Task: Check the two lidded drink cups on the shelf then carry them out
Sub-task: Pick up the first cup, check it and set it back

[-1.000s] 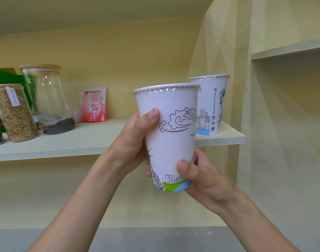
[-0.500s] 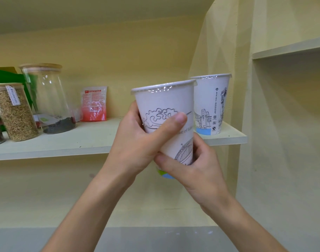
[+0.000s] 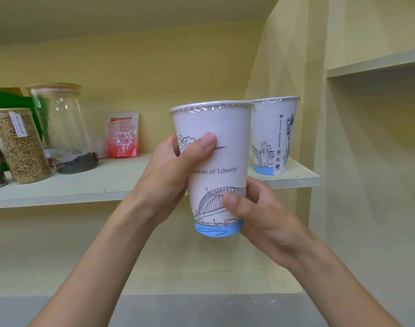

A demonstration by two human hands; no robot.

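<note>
Holding tapered paper cup (image 3: 216, 166), film-sealed, both hands' grip wrapped round it

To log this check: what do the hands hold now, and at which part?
Both hold one sealed paper cup, upright, off the shelf. The left hand wraps its upper side wall; the right hand grips near the blue base.

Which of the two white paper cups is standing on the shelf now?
The far cup, at the right end of the shelf. The near cup, printed "Statue of Liberty", is held in the air by the left hand and right hand.
</note>
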